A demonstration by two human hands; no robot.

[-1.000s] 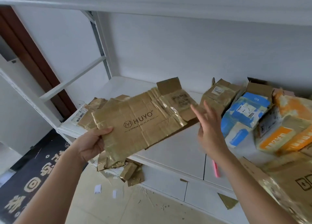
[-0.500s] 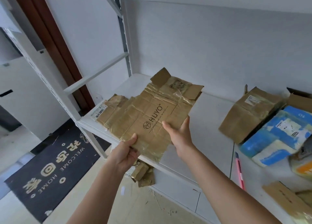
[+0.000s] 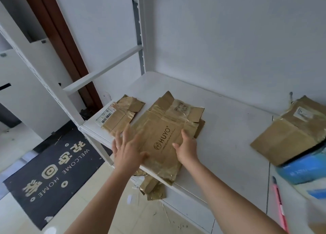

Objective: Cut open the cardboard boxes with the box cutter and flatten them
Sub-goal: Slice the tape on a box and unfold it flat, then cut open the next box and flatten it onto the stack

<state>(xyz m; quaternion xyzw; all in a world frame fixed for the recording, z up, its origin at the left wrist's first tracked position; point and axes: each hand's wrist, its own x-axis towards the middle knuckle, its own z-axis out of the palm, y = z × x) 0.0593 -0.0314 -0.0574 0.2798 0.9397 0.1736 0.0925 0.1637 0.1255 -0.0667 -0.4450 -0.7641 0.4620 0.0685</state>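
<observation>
The flattened HUYO box [image 3: 164,136] lies on the white shelf [image 3: 220,127], under and between my hands, its near end overhanging the shelf's front edge. My left hand [image 3: 127,150] is spread flat, fingers straight and fanned, resting on the box's left part; fingertips reach toward a second flattened box [image 3: 121,117] that sits just beyond and left of them, a barcode label [image 3: 105,114] at its left corner. My right hand [image 3: 187,148] lies at the box's right edge, thumb on the printed face, fingers wrapped along the side; whether they pinch the board or just steady it I cannot tell. Both forearms come up from the lower frame, angling inward toward the box. Right of my right hand, bare white shelf runs a good stretch to an unflattened brown box [image 3: 289,136] and a blue-and-white package [image 3: 307,166], both well apart from the hands. The pink box cutter [image 3: 279,203] lies on the shelf to the far right, near my right forearm's outer side, untouched. Beyond the fingertips, open shelf reaches back to the white wall. Below my left wrist, cardboard scraps [image 3: 153,187] hang under the shelf edge. Farther left, on the floor, a dark welcome mat [image 3: 53,168]. The shelf's front-left upright post [image 3: 58,96] stands left of my left hand.
</observation>
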